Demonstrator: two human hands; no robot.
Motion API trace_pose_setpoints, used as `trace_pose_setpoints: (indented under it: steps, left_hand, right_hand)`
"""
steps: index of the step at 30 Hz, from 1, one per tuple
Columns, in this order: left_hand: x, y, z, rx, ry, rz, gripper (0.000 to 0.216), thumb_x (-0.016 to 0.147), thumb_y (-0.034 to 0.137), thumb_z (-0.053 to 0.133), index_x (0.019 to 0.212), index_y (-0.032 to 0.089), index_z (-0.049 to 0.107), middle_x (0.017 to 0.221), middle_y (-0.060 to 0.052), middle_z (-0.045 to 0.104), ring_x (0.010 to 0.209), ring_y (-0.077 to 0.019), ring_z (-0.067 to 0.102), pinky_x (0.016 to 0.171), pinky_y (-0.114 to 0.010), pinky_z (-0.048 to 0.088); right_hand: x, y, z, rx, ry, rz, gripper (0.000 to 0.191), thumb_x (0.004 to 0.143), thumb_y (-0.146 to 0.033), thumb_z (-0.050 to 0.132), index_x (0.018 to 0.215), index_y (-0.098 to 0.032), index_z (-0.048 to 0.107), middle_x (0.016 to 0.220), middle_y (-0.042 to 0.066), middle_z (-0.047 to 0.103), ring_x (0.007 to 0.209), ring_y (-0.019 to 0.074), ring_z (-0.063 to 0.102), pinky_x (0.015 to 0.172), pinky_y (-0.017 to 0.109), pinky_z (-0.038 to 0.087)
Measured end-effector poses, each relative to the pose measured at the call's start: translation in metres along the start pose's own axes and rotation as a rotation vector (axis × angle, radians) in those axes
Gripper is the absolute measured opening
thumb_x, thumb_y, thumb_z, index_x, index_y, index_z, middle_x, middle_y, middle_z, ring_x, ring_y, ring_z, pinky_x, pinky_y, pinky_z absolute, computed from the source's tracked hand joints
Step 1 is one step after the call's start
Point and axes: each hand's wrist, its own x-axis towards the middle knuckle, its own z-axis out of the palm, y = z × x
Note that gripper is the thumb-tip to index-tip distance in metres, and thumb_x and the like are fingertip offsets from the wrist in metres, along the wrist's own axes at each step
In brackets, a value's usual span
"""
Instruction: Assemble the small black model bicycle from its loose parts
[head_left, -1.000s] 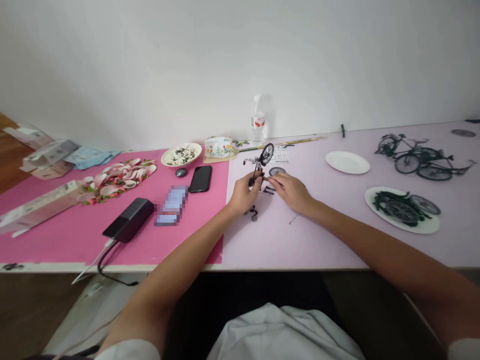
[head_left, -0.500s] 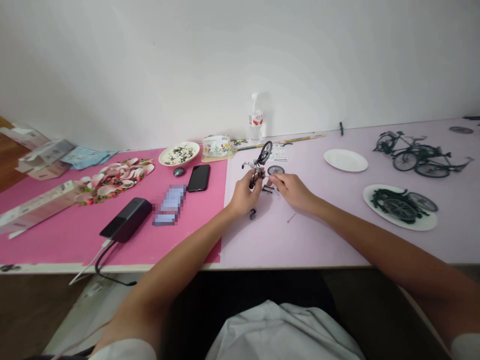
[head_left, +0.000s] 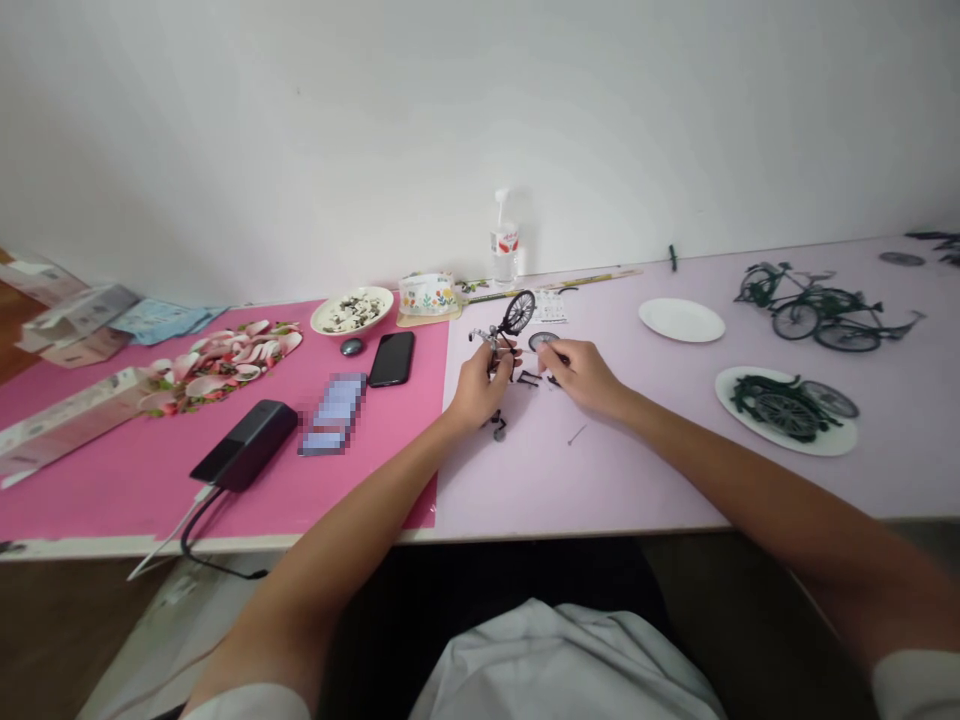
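Observation:
My left hand [head_left: 480, 388], fingers closed, grips a partly built miniature bicycle [head_left: 517, 313] with its one black spoked wheel tilted up and its silvery handlebar to the left. My right hand [head_left: 581, 372] is closed in a pinch on a thin pale rod [head_left: 530, 351] that points at the frame; its kind is too small to tell. A loose spoked wheel [head_left: 541, 341] lies just behind the right fingertips. Small black parts [head_left: 529, 379] lie between the hands, and another small dark part [head_left: 499, 430] sits below the left hand. Nearer me lies a thin pin [head_left: 576, 435].
At right are a white plate [head_left: 682, 306], a second plate [head_left: 840, 440] holding dark green bicycle parts, and several miniature bicycles [head_left: 799, 322]. A bottle [head_left: 505, 255] stands by the wall. A phone [head_left: 392, 359], bowl [head_left: 381, 303] and black device [head_left: 247, 440] are at left.
The miniature bicycle has tilted in my left hand, its upper wheel turning more face-on. My right hand has drawn slightly away from the frame. The whole view has shifted a little.

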Motion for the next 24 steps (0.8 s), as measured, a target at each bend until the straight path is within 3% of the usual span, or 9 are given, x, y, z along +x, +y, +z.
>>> trace_pose_setpoints:
  steps: [5, 8, 12, 19, 24]
  left_hand:
    - [0.006, 0.0, -0.009, -0.045, 0.013, -0.093, 0.021, 0.097, 0.031, 0.063, 0.11, 0.014, 0.063, 0.11, -0.013, 0.078, 0.087, -0.0173, 0.077, 0.08, -0.029, 0.06]
    - [0.006, 0.004, -0.013, -0.05, -0.085, -0.124, 0.016, 0.09, 0.026, 0.065, 0.099, 0.013, 0.066, 0.091, -0.009, 0.078, 0.062, -0.0115, 0.066, 0.064, -0.026, 0.056]
    - [0.003, 0.011, -0.013, -0.087, -0.165, -0.124, 0.019, 0.087, 0.031, 0.069, 0.092, 0.013, 0.067, 0.082, -0.008, 0.076, 0.056, -0.0105, 0.06, 0.056, -0.024, 0.052]
    - [-0.001, 0.021, -0.01, -0.106, -0.233, -0.181, 0.038, 0.09, 0.051, 0.075, 0.088, 0.014, 0.066, 0.08, -0.009, 0.077, 0.051, -0.0099, 0.058, 0.052, -0.024, 0.048]
    - [0.002, 0.02, -0.011, -0.175, -0.233, -0.267, 0.047, 0.088, 0.054, 0.078, 0.106, 0.014, 0.063, 0.081, -0.009, 0.079, 0.05, -0.0131, 0.065, 0.054, -0.025, 0.051]
  right_hand:
    - [0.002, 0.002, -0.002, 0.065, 0.119, -0.025, 0.055, 0.103, -0.075, 0.041, 0.087, -0.026, 0.057, 0.08, 0.004, 0.064, 0.072, 0.0201, 0.058, 0.071, 0.035, 0.048]
    - [0.003, 0.005, -0.002, 0.067, 0.184, -0.025, 0.048, 0.105, -0.071, 0.042, 0.086, -0.027, 0.047, 0.082, 0.003, 0.058, 0.074, 0.0197, 0.055, 0.07, 0.035, 0.048]
    - [0.007, 0.013, -0.002, 0.016, 0.326, -0.065, 0.041, 0.102, -0.062, 0.054, 0.086, -0.028, 0.037, 0.085, 0.001, 0.05, 0.077, 0.0197, 0.05, 0.074, 0.036, 0.047]
    - [0.008, 0.018, 0.001, 0.135, 0.187, -0.022, 0.041, 0.102, -0.06, 0.056, 0.088, -0.028, 0.034, 0.09, 0.001, 0.052, 0.074, 0.0185, 0.052, 0.067, 0.034, 0.048]
    - [0.007, 0.015, 0.0, 0.063, 0.217, -0.087, 0.037, 0.104, -0.055, 0.054, 0.088, -0.028, 0.034, 0.082, -0.002, 0.047, 0.062, 0.0148, 0.044, 0.065, 0.034, 0.043]
